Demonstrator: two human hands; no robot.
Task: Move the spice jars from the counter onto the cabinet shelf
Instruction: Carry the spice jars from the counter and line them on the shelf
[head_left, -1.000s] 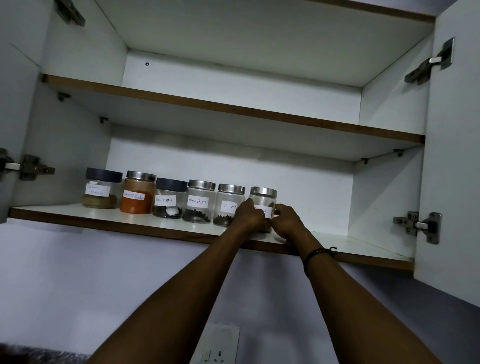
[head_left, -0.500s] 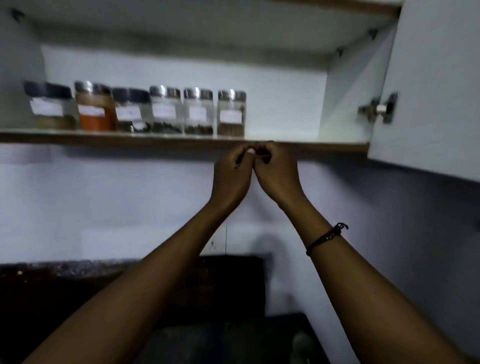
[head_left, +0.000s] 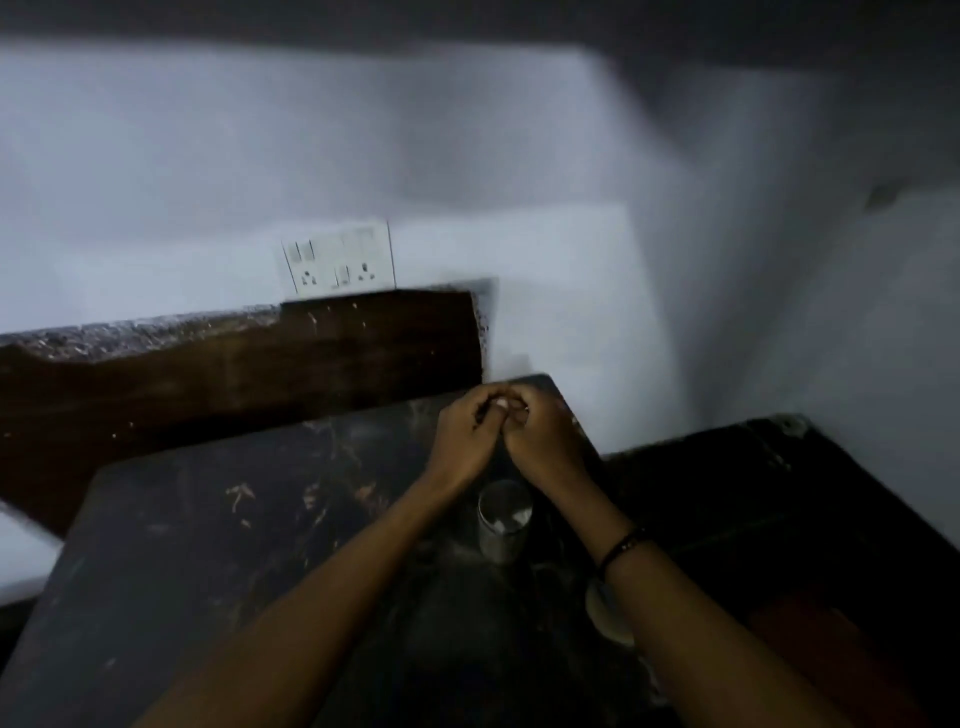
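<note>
Spice jar (head_left: 505, 512) stands on the counter (head_left: 208, 519) just below both hands, left hand (head_left: 465, 434) and right hand (head_left: 540, 436), now lowered from the shelf, clenched together, grasping nothing; next pickup pending.

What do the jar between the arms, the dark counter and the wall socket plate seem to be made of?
Jar: seemingly clear glass with a shiny metal lid, judging by the see-through body and bright top; blur leaves it open.
Counter: probably polished stone, dark with pale flecks and a dull sheen.
Socket plate: likely smooth white plastic.
</note>
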